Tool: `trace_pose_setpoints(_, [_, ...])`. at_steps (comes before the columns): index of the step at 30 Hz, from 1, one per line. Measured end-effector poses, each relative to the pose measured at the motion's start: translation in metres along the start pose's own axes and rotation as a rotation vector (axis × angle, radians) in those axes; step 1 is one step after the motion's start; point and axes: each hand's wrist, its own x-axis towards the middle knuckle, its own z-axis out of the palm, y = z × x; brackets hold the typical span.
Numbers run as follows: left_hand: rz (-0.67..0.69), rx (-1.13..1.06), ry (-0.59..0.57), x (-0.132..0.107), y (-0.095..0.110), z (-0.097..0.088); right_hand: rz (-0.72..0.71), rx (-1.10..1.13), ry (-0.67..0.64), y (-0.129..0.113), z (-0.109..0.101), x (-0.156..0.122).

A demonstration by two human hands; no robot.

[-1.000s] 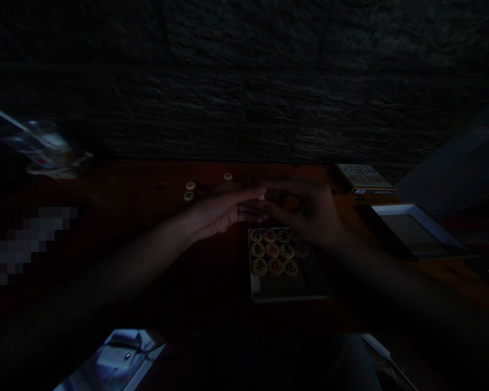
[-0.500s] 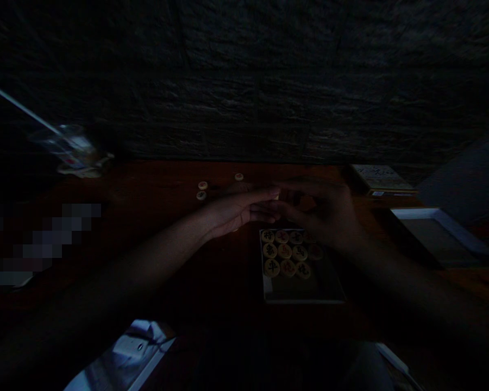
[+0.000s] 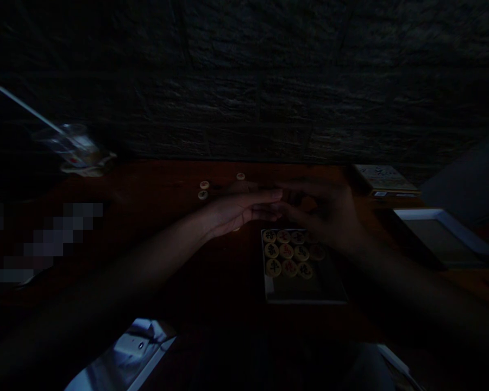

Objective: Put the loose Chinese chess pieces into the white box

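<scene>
while the left hand (image 3: 238,212) holds its fingers extended close together, the right hand (image 3: 330,209) meets its fingertips with thumb and forefinger curved; it is too dark to tell whether either one grips anything. partly beneath the right hand, a shallow, pale-rimmed rectangular tray (image 3: 309,298) sits on the reddish-brown wooden counter (image 3: 155,190), carrying rows of disc-shaped, pale game pieces (image 3: 286,250) marked in black and red. three loose, round, pale discs (image 3: 204,185) lie beyond the left hand. a clear cup (image 3: 75,144) stands far left.
</scene>
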Motion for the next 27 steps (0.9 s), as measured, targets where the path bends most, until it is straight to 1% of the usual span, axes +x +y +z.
trace_pose_setpoints(6, [-0.014,-0.011,0.003,0.0005,-0.0015,-0.0007,0.024,-0.017,0.01,0.002,0.0007,-0.0009])
trace_pose_setpoints(10, [-0.03,0.003,0.002,0.0009,-0.0018,-0.0023,-0.005,-0.032,-0.001,0.0026,0.0001,-0.001])
trace_pose_setpoints(12, [-0.014,0.021,0.0,0.0009,-0.002,-0.0029,-0.015,-0.029,-0.003,0.003,-0.0001,-0.0014])
trace_pose_setpoints(17, [0.032,0.035,-0.006,0.0006,-0.0024,-0.0029,0.032,-0.036,-0.001,0.0015,0.0003,-0.0018])
trace_pose_setpoints(21, [-0.006,0.031,0.027,0.0004,-0.0018,-0.0019,-0.016,-0.046,0.008,0.0015,0.0005,-0.0007])
trace_pose_setpoints(23, [-0.001,0.045,0.02,0.0003,-0.0015,-0.0017,-0.034,-0.051,-0.002,0.0025,0.0005,-0.0004])
trace_pose_setpoints(27, [0.045,0.059,-0.017,0.0011,-0.002,-0.0027,-0.026,-0.052,-0.012,0.0027,0.0001,-0.0006])
